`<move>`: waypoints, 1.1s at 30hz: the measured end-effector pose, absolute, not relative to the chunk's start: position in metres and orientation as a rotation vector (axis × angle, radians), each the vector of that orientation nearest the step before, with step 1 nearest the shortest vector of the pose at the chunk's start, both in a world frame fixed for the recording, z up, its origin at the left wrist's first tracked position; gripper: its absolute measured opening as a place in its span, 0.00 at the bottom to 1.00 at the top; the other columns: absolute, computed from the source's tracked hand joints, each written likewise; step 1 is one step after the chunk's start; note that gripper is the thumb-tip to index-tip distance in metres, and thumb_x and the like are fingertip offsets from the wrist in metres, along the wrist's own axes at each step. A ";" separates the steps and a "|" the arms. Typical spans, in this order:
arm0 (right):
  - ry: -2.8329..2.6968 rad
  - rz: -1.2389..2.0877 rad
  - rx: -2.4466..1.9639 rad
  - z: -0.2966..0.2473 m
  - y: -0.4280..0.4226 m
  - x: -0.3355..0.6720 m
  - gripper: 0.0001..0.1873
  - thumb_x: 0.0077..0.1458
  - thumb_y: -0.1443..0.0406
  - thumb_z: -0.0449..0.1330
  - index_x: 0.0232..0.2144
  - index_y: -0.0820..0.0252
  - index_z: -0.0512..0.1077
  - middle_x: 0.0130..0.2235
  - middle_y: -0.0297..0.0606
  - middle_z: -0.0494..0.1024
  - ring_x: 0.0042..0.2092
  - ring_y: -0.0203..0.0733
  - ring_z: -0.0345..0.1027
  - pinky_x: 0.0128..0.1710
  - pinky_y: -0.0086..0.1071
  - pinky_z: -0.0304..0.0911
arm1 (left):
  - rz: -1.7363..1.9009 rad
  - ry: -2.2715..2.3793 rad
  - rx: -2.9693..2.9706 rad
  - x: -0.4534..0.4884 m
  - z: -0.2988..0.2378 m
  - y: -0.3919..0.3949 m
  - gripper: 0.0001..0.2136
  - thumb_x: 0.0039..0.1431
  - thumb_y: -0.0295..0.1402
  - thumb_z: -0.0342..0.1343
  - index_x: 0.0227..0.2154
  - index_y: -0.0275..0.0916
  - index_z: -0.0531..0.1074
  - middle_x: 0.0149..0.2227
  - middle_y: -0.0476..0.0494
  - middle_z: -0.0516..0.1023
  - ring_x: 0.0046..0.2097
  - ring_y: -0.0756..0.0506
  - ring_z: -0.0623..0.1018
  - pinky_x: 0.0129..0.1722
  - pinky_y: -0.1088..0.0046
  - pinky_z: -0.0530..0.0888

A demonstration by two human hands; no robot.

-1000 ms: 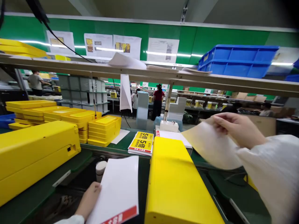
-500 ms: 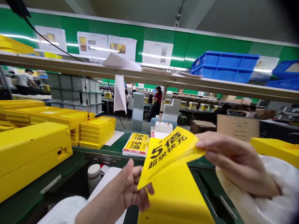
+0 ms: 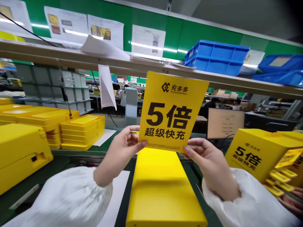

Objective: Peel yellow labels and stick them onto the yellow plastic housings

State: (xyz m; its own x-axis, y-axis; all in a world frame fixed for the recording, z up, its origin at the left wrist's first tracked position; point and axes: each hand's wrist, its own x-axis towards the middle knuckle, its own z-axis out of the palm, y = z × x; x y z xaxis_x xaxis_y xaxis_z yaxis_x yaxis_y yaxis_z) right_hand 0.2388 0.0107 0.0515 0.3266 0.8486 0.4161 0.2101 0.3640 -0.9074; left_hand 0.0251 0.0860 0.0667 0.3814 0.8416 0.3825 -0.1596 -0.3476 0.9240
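Note:
A yellow label (image 3: 169,110) with black print stands upright before me, its printed face toward me. My left hand (image 3: 123,149) pinches its lower left corner between thumb and fingers. At the lower right corner, my right hand (image 3: 205,164) grips it the same way. Below the label lies a long yellow casing (image 3: 163,189) with a plain, smooth top. The label's lower edge overlaps the casing's far end in the view, and I cannot tell whether they touch.
Stacked yellow casings (image 3: 82,130) and a larger yellow case (image 3: 21,157) stand left. A printed yellow box (image 3: 251,154) is at right, with another person's hand (image 3: 293,201) near it. White paper (image 3: 115,195) lies beside my casing. Blue crates (image 3: 216,60) sit on the overhead shelf.
My left hand has risen and taken hold of the label's other corner. The label has turned from slanted to upright, facing me. The view has shifted right, bringing the printed box into sight.

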 end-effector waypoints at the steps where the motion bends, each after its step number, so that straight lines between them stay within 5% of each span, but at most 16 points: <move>1: -1.150 0.667 -1.132 0.052 0.016 0.241 0.20 0.43 0.56 0.66 0.32 0.63 0.65 0.29 0.37 0.75 0.31 0.34 0.70 0.29 0.23 0.67 | 1.176 0.647 1.569 0.027 0.067 0.091 0.21 0.47 0.38 0.62 0.42 0.38 0.63 0.34 0.45 0.72 0.40 0.43 0.73 0.39 0.68 0.71; 9: -1.044 0.828 -1.098 0.041 0.039 0.258 0.19 0.38 0.57 0.68 0.27 0.62 0.66 0.27 0.32 0.74 0.26 0.28 0.64 0.25 0.20 0.60 | 0.987 0.716 1.459 0.038 0.053 0.122 0.18 0.45 0.41 0.63 0.31 0.38 0.60 0.34 0.44 0.75 0.39 0.43 0.74 0.43 0.63 0.68; 21: -0.910 1.043 -1.293 0.016 0.046 0.265 0.23 0.39 0.50 0.66 0.26 0.61 0.64 0.27 0.31 0.69 0.29 0.32 0.60 0.25 0.25 0.54 | 0.878 0.829 1.405 0.048 0.028 0.131 0.18 0.44 0.45 0.62 0.21 0.36 0.63 0.24 0.51 0.67 0.30 0.50 0.68 0.34 0.73 0.61; 30: -0.951 1.133 -1.416 -0.003 0.032 0.265 0.23 0.38 0.50 0.65 0.20 0.62 0.62 0.37 0.35 0.64 0.40 0.40 0.59 0.37 0.29 0.55 | 0.770 0.978 1.729 0.036 0.016 0.127 0.15 0.46 0.43 0.58 0.19 0.38 0.62 0.34 0.48 0.64 0.44 0.43 0.64 0.43 0.66 0.57; 33: -0.950 1.136 -1.476 -0.010 0.032 0.266 0.23 0.35 0.51 0.66 0.18 0.62 0.60 0.35 0.35 0.60 0.38 0.41 0.58 0.36 0.32 0.55 | 0.714 0.982 1.724 0.034 0.007 0.127 0.16 0.46 0.44 0.58 0.19 0.38 0.61 0.32 0.48 0.62 0.41 0.43 0.64 0.40 0.66 0.57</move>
